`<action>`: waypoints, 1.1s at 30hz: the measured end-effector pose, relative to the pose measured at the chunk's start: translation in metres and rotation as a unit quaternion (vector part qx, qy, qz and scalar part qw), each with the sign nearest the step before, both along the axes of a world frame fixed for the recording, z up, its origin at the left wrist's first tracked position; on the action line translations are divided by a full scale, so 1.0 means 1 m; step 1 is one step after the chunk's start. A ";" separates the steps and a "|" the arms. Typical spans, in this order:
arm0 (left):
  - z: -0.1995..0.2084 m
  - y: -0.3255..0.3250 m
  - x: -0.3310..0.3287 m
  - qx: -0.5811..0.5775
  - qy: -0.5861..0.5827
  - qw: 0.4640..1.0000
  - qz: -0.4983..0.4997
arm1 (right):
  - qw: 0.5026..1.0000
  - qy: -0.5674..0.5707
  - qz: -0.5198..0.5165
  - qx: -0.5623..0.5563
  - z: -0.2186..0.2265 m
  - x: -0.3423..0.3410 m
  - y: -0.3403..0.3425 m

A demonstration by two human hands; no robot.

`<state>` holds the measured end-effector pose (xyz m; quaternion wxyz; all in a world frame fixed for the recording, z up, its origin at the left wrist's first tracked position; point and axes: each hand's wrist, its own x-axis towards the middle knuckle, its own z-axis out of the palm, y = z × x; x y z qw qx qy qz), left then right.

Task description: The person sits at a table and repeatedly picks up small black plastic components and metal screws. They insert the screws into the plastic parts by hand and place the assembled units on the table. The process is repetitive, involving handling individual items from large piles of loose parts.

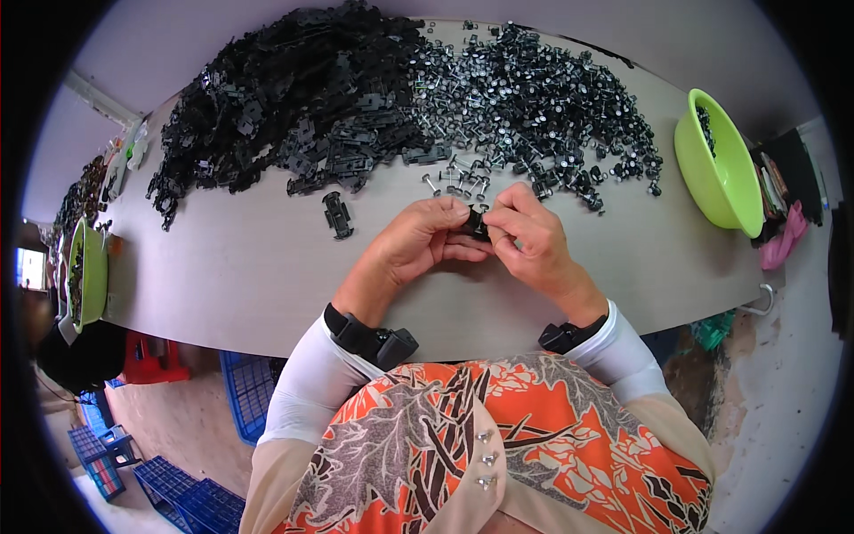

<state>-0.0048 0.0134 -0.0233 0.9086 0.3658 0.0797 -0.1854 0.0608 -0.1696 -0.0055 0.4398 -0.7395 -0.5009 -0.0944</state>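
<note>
Near the middle of the table, my left hand [416,238] holds a small black plastic chassis [478,226] between thumb and fingers. My right hand [537,242] is closed in a pinch at the chassis's right end; what its fingertips grip is hidden. A bit of shiny metal shows at the top edge of the held part. Just beyond my hands lie several loose wheel axles [459,178], thin metal rods with small dark wheels. To the left of my left hand, a single black chassis [338,216] rests apart on the table.
A large heap of black chassis parts [285,98] covers the far left, meeting a heap of wheel axles [543,107] at the far right. A lime-green basin [747,178] stands tilted at the right edge, another green basin [92,276] at the left. Blue crates [245,392] sit below the table.
</note>
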 end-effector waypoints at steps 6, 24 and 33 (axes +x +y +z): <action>-0.005 0.000 0.001 -0.017 -0.016 1.000 0.011 | 1.000 -0.008 0.023 0.020 0.004 -0.001 0.001; 0.005 -0.006 -0.006 0.125 -0.032 0.991 0.034 | 0.997 0.070 0.012 0.003 -0.003 -0.012 0.004; 0.024 0.005 -0.050 0.256 0.007 0.954 0.156 | 0.968 0.224 0.110 0.038 -0.002 -0.005 0.003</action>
